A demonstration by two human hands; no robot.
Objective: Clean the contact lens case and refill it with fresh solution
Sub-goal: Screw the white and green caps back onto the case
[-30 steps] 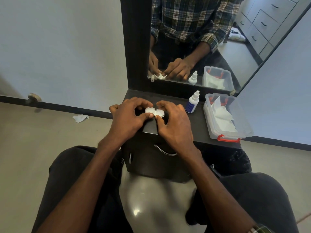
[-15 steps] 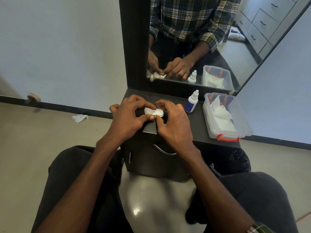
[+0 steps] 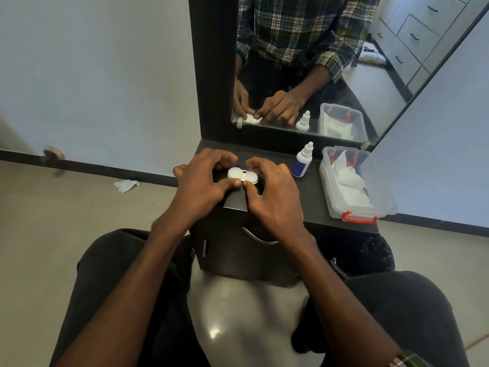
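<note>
Both hands on contact lens case [image 3: 242, 175], above dark tabletop [image 3: 312, 197]. Left hand [image 3: 202, 181] pinches left end, thumb at near edge, fingers curled over far side. Right hand [image 3: 272, 193] pinches right end same way. Two white round tops visible between thumbs; case underside and any contact with tabletop hidden by fingers. Solution bottle [image 3: 301, 161] just right of right hand, label unreadable. Clear box [image 3: 370, 207] with white tissues farther right. Crumpled tissue [image 3: 126, 185] on floor left of left hand.
</note>
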